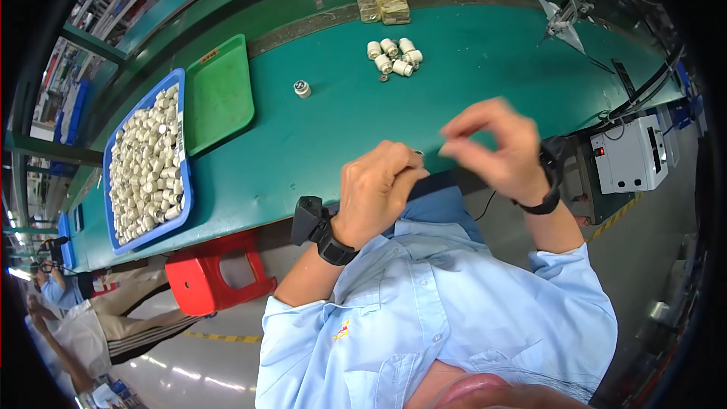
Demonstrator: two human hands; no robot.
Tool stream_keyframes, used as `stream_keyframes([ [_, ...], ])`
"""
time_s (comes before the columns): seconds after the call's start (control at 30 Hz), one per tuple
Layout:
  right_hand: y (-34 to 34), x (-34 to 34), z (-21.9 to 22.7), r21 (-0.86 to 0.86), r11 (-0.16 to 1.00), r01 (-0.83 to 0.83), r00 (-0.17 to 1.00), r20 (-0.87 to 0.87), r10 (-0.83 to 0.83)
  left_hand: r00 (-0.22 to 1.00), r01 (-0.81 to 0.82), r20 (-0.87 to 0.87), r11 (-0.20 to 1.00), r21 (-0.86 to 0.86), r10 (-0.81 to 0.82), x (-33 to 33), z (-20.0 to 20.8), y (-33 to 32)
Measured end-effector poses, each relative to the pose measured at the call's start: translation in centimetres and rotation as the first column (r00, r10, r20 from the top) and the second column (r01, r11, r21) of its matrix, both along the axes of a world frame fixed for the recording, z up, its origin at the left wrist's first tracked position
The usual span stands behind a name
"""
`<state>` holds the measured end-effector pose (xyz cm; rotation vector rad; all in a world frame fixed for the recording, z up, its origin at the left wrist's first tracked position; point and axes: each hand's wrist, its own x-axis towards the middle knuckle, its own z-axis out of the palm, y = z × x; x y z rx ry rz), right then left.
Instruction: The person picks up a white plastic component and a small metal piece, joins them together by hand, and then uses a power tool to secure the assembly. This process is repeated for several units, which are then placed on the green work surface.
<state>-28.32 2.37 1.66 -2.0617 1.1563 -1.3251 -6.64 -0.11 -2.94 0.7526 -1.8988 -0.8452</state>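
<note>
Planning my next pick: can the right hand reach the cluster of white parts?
Probably yes: only green tabletop shows between the right hand and the cluster of white parts, though some stretch seems needed.

Beyond the fingers point(477, 117), cream cylinders point(389, 48) on a teal-green tabletop point(326, 136); left of the fingers, a bright-green tray point(219, 95) and blue-rimmed tray point(188, 189); below, pale-blue shirt point(405, 280).

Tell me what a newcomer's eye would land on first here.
Probably the blue tray heaped with small white parts, at the left end of the green table. Next would likely come the bright red stool at lower left, then the left hand and right hand raised near the picture's centre.
</note>
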Motion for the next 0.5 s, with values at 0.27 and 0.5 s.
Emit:
stream_keyframes([
  [0.27,-6.8,-15.4,9.9,-0.438,0.635,0.637,0.706,0.662,-0.252,0.934,-0.292,0.139,0.926,-0.239,0.330,0.4,-1.8,-0.6],
  [0.5,-9.7,-12.2,14.2,-0.279,0.933,0.227,0.844,0.535,-0.045,0.884,-0.404,0.085,0.842,-0.359,0.460,-0.3,-3.1,0.1],
])
